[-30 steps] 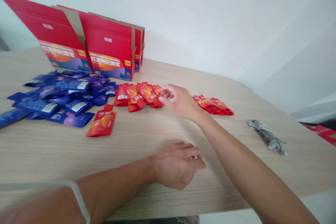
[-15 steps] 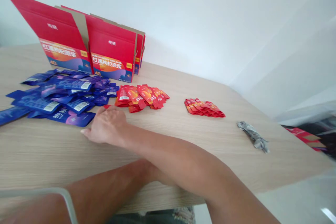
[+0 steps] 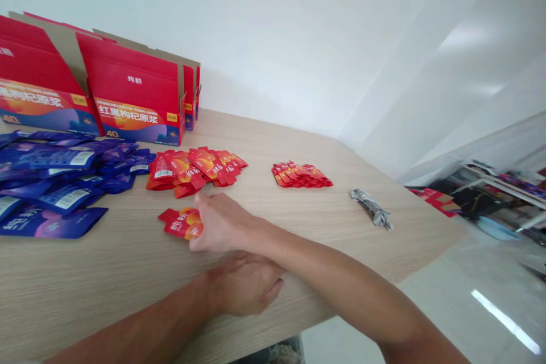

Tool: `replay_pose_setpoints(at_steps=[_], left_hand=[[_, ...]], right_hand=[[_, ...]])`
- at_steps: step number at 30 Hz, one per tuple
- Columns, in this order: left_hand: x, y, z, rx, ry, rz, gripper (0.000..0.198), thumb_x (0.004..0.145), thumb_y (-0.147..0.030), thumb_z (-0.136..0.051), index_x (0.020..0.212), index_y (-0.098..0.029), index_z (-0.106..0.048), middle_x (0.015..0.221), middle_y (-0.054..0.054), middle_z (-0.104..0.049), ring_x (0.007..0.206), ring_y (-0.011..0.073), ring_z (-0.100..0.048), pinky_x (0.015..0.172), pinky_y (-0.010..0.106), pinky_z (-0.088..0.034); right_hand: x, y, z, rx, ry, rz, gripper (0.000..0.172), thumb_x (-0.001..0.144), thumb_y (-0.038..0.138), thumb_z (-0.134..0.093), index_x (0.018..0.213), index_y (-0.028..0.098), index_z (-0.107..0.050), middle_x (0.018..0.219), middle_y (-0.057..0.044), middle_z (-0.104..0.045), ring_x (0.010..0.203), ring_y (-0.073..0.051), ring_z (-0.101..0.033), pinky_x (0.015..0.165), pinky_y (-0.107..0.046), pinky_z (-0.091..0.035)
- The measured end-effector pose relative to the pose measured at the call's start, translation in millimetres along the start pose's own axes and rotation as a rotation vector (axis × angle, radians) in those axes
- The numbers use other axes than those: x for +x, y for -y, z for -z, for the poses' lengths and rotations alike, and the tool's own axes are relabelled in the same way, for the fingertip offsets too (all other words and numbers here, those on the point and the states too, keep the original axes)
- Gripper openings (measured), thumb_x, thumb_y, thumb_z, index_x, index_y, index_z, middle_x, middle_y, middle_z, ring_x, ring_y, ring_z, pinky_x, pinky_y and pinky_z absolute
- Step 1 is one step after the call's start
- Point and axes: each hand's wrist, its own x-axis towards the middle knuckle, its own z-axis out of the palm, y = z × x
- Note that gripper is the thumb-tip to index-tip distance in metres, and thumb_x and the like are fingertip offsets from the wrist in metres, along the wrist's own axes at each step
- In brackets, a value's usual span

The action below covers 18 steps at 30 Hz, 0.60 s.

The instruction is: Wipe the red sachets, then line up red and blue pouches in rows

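A red sachet (image 3: 182, 223) is pinched in the right hand (image 3: 220, 222), near the remaining loose pile (image 3: 196, 170) — one overlapping row (image 3: 302, 175) already laid apart, boxes (image 3: 133, 88) unclosed — while what the curled left hand (image 3: 246, 284) grips cannot be told.

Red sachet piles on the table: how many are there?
2: the bigger red sachet pile right of the blue sachets, the smaller red sachet pile left of the crumpled silvery wrapper.

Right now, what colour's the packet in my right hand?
The packet is red and orange with white lettering; head view.
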Motion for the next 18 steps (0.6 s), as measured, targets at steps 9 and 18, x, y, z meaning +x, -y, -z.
replay_pose_setpoints(at_steps=[9, 18], left_hand=[[15, 0, 11.1, -0.057, 0.105, -0.052, 0.008, 0.097, -0.021, -0.065, 0.105, -0.022, -0.065, 0.117, 0.006, -0.068, 0.115, 0.0242, -0.061, 0.109, 0.042, -0.046], [18, 9, 12.6, -0.193, 0.105, 0.017, 0.014, 0.095, -0.014, -0.064, 0.107, -0.022, -0.065, 0.119, 0.005, -0.065, 0.116, 0.0229, -0.058, 0.108, 0.037, -0.050]], right_hand=[[-82, -197, 88, 0.022, -0.449, -0.675, 0.033, 0.075, 0.037, -0.090, 0.099, 0.021, -0.074, 0.104, -0.006, -0.082, 0.093, -0.022, -0.075, 0.078, -0.027, -0.053], [-80, -337, 81, -0.203, -0.380, -1.064, 0.027, 0.080, 0.039, -0.084, 0.094, 0.016, -0.082, 0.102, -0.014, -0.083, 0.101, -0.030, -0.077, 0.080, -0.030, -0.057]])
